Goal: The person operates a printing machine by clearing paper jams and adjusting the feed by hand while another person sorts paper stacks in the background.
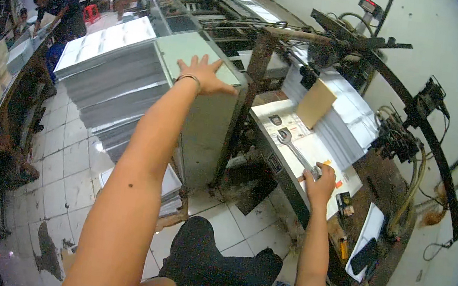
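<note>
R hand nr 1 wrench on wht bd.

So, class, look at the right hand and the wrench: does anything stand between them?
Nothing visible does. The right hand is right at the near end of the wrench; whether the fingers grip it is hard to tell. The tan block stands past the wrench's far end, out of the way.

The left arm stretches out nearly straight behind its fingers, which splay wide; the left hand is palm-down, its thumb right of them. The right hand, nearer the body than those fingertips, curls loosely, the right forearm behind its knuckles.
</note>
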